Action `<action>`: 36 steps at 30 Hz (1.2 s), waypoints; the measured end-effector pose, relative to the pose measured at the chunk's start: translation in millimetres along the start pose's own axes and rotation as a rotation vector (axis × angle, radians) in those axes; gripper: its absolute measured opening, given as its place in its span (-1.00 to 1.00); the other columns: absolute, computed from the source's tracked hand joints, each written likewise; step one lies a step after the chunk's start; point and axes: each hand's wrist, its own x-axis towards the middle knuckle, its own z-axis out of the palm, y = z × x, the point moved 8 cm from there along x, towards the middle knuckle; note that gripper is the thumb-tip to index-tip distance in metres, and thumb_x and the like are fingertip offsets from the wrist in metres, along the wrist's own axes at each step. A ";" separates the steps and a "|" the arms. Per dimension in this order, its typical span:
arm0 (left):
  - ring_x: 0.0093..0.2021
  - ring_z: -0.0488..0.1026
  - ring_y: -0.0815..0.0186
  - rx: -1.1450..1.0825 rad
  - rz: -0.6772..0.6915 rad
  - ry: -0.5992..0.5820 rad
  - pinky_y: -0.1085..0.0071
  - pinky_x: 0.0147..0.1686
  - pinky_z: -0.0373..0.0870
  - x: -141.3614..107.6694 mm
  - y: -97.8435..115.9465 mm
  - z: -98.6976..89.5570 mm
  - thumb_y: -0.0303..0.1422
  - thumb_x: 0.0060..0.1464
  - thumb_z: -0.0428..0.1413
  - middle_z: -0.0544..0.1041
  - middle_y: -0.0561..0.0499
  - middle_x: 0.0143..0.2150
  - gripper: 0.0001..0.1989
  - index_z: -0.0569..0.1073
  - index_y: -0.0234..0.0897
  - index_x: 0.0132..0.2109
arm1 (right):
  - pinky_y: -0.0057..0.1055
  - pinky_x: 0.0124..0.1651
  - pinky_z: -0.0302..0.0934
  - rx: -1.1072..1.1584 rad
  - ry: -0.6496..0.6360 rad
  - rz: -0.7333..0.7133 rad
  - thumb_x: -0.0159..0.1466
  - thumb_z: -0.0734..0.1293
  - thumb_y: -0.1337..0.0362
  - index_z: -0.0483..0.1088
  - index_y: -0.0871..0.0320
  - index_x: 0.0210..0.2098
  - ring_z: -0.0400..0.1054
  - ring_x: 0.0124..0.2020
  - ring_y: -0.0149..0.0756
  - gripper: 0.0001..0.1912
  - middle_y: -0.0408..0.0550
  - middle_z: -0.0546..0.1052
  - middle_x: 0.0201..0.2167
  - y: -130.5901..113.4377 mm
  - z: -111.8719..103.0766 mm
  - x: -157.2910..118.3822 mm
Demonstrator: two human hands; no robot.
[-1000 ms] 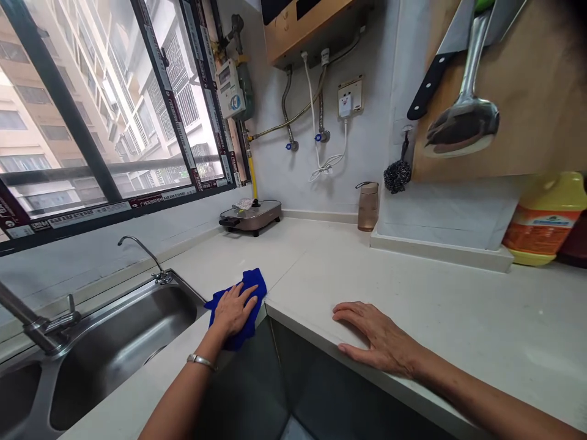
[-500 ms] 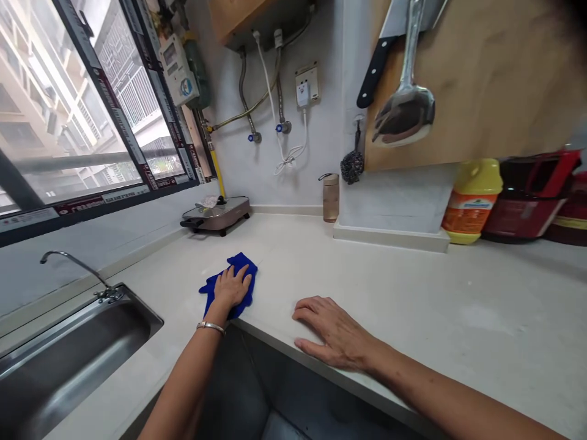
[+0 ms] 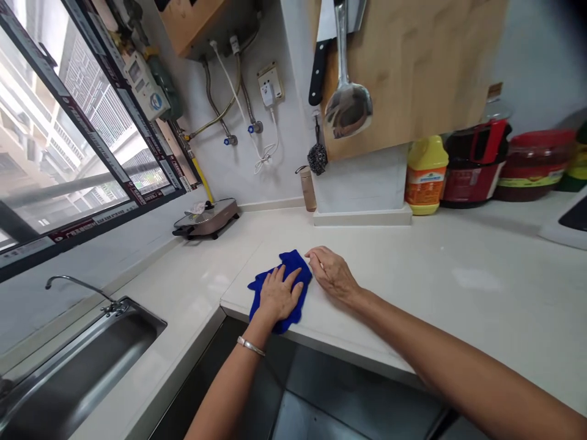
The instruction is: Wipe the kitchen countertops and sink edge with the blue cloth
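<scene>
Countertop point(image 3: 413, 275): left hand point(image 3: 279, 296) covers blue cloth point(image 3: 293, 269); forearms cropped.

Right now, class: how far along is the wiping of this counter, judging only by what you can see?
Done: cannot tell; no wet streak shows which parts were wiped. In hand: the left hand presses the blue cloth flat near the counter edge; the right hand rests beside it. Left: perhaps the stretch toward the yellow bottle.

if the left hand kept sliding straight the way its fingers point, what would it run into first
The left hand lies flat on the blue cloth, fingers pointing toward the back wall. Bare white stone countertop comes first; then, probably, the slim brown lidded bottle at the wall, though depth is hard to judge.
</scene>
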 end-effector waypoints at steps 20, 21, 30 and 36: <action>0.42 0.08 -0.07 -0.299 0.259 0.050 -0.07 0.46 -0.06 -71.9 174.6 10.7 -0.09 0.26 -0.10 0.18 -0.28 0.42 -0.33 0.16 -0.40 0.38 | -0.27 -0.07 0.31 -0.256 -0.457 0.051 0.34 0.14 0.25 0.49 0.15 -0.26 0.46 -0.19 -0.18 -0.71 0.04 0.59 -0.25 6.9 -37.8 -61.3; 0.42 0.08 -0.06 -0.310 0.287 0.067 -0.05 0.46 -0.05 -74.7 176.8 10.8 -0.10 0.26 -0.09 0.19 -0.28 0.42 -0.33 0.15 -0.39 0.39 | -0.24 -0.04 0.32 -0.228 -0.434 0.047 0.35 0.12 0.22 0.48 0.14 -0.23 0.47 -0.18 -0.17 -0.69 0.04 0.59 -0.23 6.8 -44.8 -68.1; 0.37 0.21 0.15 -0.427 0.514 0.061 0.14 0.43 0.07 -72.7 174.2 -2.6 -0.31 0.29 -0.13 0.36 -0.22 0.33 -0.52 0.37 -0.40 0.25 | -0.08 0.18 0.34 -0.125 -0.085 0.127 0.41 0.10 0.03 0.31 0.13 0.13 0.44 0.07 -0.09 -0.56 0.13 0.51 0.07 13.5 -94.0 -114.6; 0.35 0.27 0.31 -0.436 0.416 0.184 0.23 0.37 0.24 -101.9 58.4 -36.7 -0.46 0.21 -0.11 0.49 -0.04 0.23 -0.54 0.41 -0.26 0.21 | 0.13 0.35 0.09 -0.383 -0.327 -0.147 0.40 0.15 -0.06 0.40 0.16 0.13 0.40 0.15 -0.02 -0.48 0.16 0.52 0.09 -12.8 -70.1 -130.7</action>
